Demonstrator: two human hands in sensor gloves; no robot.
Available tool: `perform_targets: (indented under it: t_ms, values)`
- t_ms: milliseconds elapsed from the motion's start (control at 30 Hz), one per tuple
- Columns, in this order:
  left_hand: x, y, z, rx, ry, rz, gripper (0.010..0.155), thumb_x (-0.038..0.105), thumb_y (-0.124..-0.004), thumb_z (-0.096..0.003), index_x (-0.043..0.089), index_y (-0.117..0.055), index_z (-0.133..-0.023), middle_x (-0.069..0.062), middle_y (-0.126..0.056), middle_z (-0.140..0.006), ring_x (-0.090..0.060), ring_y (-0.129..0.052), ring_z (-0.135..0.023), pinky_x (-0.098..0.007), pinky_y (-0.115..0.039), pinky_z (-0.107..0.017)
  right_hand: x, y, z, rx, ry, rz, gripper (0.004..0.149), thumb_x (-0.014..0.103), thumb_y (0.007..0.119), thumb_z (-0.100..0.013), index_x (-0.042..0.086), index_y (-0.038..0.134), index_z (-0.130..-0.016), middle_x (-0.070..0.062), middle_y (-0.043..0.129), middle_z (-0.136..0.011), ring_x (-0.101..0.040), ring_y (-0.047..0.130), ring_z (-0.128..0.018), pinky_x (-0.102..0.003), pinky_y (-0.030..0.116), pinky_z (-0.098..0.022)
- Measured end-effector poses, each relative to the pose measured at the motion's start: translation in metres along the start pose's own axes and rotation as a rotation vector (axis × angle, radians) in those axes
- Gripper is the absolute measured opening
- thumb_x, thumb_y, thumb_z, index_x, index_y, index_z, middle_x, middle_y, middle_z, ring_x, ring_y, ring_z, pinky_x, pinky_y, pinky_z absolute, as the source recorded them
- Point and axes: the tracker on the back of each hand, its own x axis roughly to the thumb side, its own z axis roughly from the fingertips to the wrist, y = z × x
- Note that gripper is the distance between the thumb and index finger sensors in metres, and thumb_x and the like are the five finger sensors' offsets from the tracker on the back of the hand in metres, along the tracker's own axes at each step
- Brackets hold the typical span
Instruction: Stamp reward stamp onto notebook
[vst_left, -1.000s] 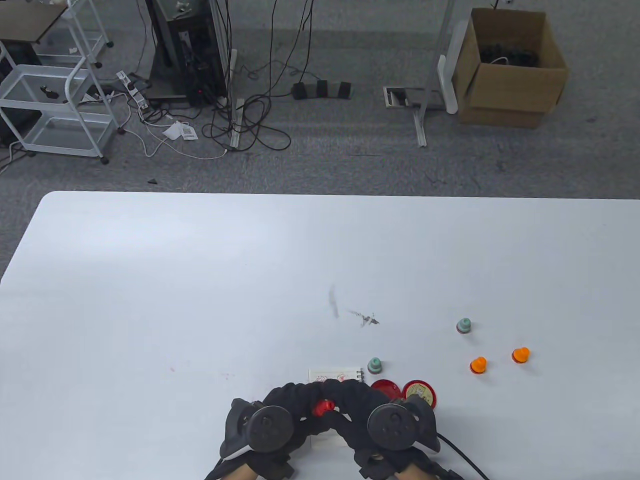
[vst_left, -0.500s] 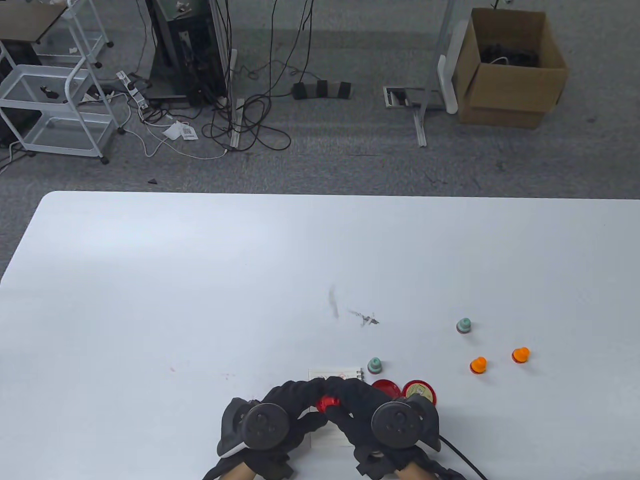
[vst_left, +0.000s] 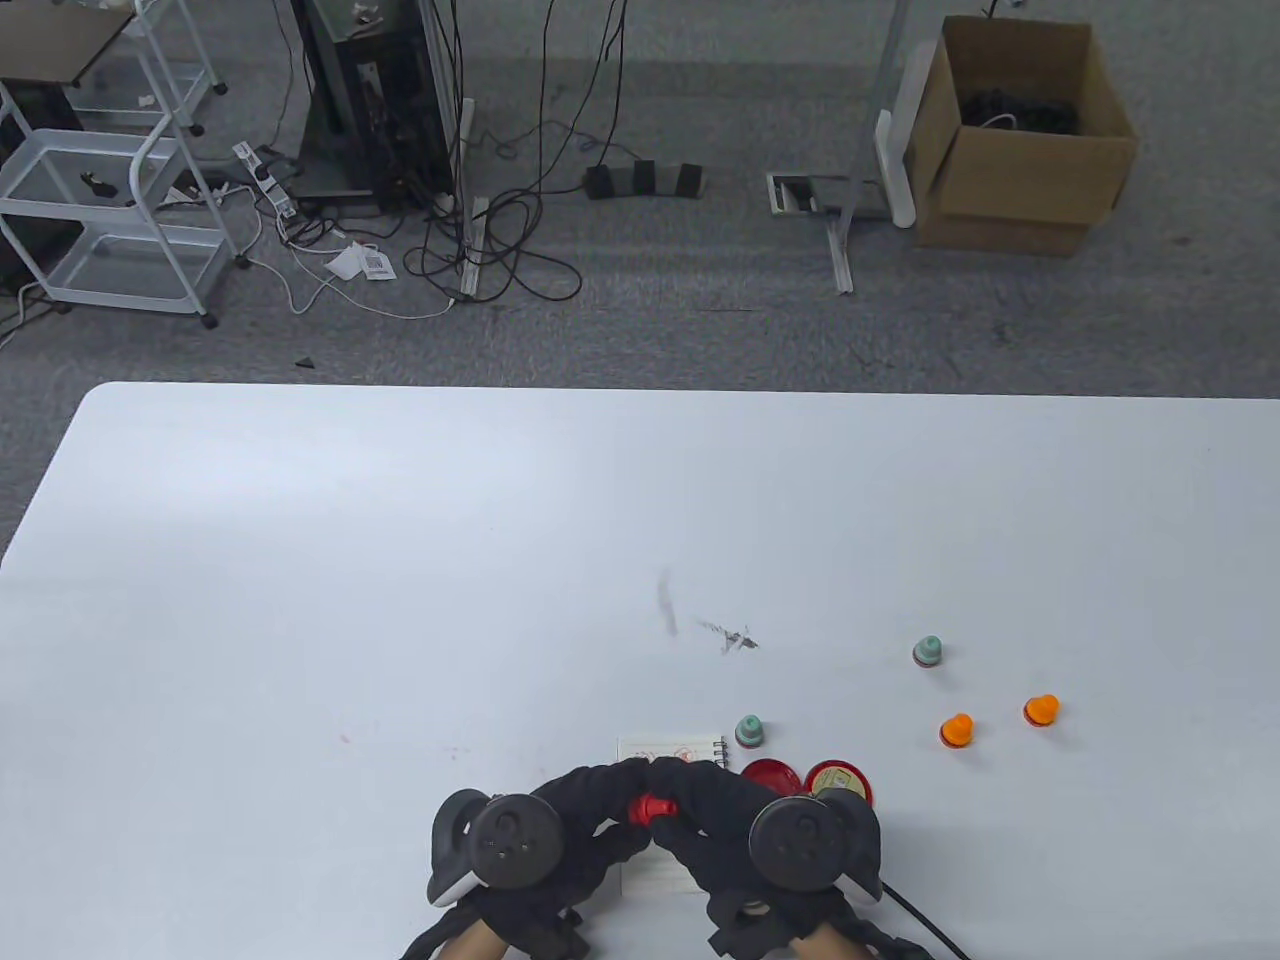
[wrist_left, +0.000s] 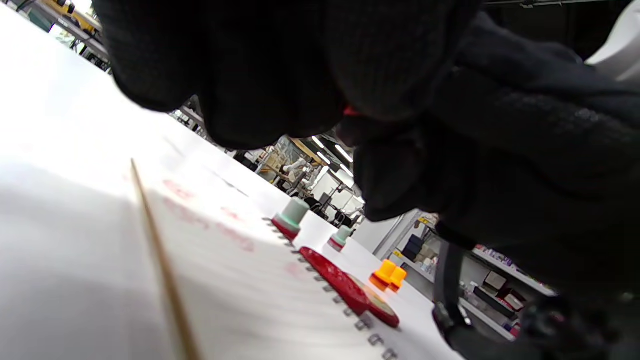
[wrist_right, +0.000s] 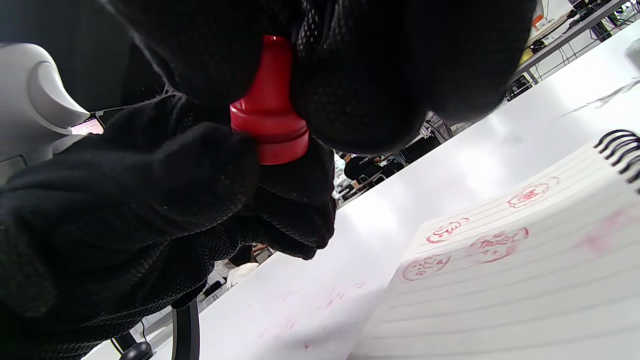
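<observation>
A small spiral notebook (vst_left: 672, 750) lies at the table's near edge, with several red stamp prints on its lined page (wrist_right: 500, 290). Both gloved hands meet above it. My right hand (vst_left: 690, 800) pinches the handle of a red stamp (vst_left: 650, 807), seen close in the right wrist view (wrist_right: 270, 125). My left hand (vst_left: 615, 800) grips the stamp's base, its fingers (wrist_right: 150, 200) wrapping it from the left. The stamp hangs above the page, not touching it. In the left wrist view the page (wrist_left: 225, 280) shows below my left fingers (wrist_left: 250, 65).
A red lid (vst_left: 770, 775) and an open ink pad tin (vst_left: 838, 782) sit just right of the notebook. Two green stamps (vst_left: 749, 731) (vst_left: 928, 651) and two orange stamps (vst_left: 957, 730) (vst_left: 1041, 709) stand further right. Pen marks (vst_left: 728, 636) mark the table.
The fingers of both hands have closed in around the red stamp. My left wrist has drifted a little to the left. The notebook has not moved.
</observation>
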Motion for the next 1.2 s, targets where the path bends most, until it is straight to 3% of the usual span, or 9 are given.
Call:
perform_targets:
  t_ms: [567, 933, 1200]
  values:
    - [-0.004, -0.001, -0.002, -0.024, 0.007, 0.045, 0.064, 0.036, -0.091, -0.0407, 0.015, -0.074, -0.098, -0.003, -0.096, -0.082, -0.025, -0.103, -0.072, -0.049, -0.087, -0.063, -0.003, -0.002, -0.001, 0.012, 0.018, -0.031, 0.054, 0.031, 0.086, -0.039, 0.010, 0.076, -0.089, -0.014, 0.093, -0.074, -0.027, 0.102, -0.043, -0.038, 0.088, -0.036]
    - [-0.015, 0.008, -0.002, 0.003, 0.041, 0.033, 0.062, 0.031, -0.092, -0.0419, 0.018, -0.071, -0.100, -0.002, -0.097, -0.083, -0.022, -0.104, -0.072, -0.049, -0.087, -0.064, -0.008, -0.011, 0.000, -0.039, 0.030, -0.061, 0.055, 0.030, 0.084, -0.041, 0.010, 0.073, -0.091, -0.013, 0.091, -0.078, -0.027, 0.101, -0.047, -0.039, 0.087, -0.038]
    - [-0.028, 0.016, -0.004, -0.019, 0.090, -0.082, 0.063, 0.031, -0.092, -0.0415, 0.019, -0.072, -0.099, -0.001, -0.097, -0.082, -0.022, -0.103, -0.072, -0.051, -0.085, -0.065, -0.012, -0.013, 0.001, -0.049, 0.025, -0.082, 0.055, 0.030, 0.084, -0.041, 0.010, 0.073, -0.091, -0.014, 0.091, -0.078, -0.026, 0.101, -0.046, -0.038, 0.087, -0.038]
